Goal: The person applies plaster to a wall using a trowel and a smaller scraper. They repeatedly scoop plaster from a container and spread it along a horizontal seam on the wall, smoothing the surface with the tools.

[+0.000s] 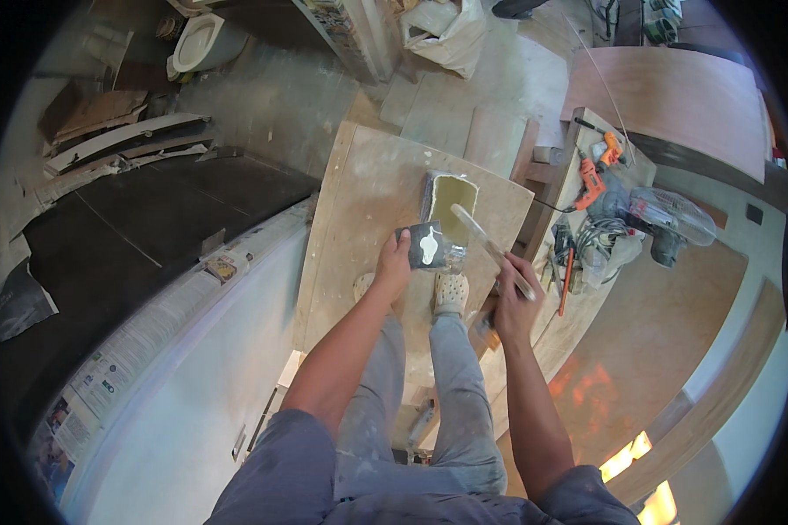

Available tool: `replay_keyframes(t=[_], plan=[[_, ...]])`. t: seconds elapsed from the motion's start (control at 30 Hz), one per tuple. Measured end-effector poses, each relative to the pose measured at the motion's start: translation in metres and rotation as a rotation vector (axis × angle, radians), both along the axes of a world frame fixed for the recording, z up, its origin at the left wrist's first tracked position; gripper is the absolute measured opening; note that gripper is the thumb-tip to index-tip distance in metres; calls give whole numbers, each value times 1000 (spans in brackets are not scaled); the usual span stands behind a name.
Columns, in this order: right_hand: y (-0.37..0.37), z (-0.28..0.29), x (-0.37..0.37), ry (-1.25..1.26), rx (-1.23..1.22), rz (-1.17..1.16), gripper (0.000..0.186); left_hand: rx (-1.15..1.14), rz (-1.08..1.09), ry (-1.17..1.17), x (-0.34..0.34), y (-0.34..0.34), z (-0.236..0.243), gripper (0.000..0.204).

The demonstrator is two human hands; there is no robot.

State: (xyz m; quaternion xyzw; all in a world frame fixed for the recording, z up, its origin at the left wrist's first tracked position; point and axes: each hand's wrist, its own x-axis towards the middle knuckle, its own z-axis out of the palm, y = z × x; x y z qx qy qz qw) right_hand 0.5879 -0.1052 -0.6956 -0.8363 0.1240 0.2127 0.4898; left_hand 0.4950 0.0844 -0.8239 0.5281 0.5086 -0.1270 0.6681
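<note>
My left hand (394, 262) holds a small dark grey square plate (416, 244) with a white blob of paste (429, 245) on its upper face. My right hand (517, 293) is closed around a long, pale, narrow stick (481, 234). The stick's far end is over the near right part of an open, roughly rectangular container (428, 192); whether it touches the contents I cannot tell. Pale yellowish material (453, 194) shows inside the container. The plate overlaps the container's near left side in view.
Below is a wooden board (359, 184), with my light clogs (451, 293) on it. On the bench at right lie orange power drills (590, 182), cables (591, 234) and a caged fan (674, 214). Newspaper (140, 346) covers the ledge at left; a toilet (198, 42) stands far left.
</note>
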Motion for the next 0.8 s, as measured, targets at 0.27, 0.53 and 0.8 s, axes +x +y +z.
replay_keyframes(t=[0.27,0.53,0.8], plan=[[-10,-88,10,234,-18,160,51,-34,-22,-253,-13,9,109,46],[-90,70,-47,1040,378,-202,46,-116,236,-499,-22,22,310,42],[-15,308,29,715,990,120,33,-41,310,-1020,-54,36,547,40]])
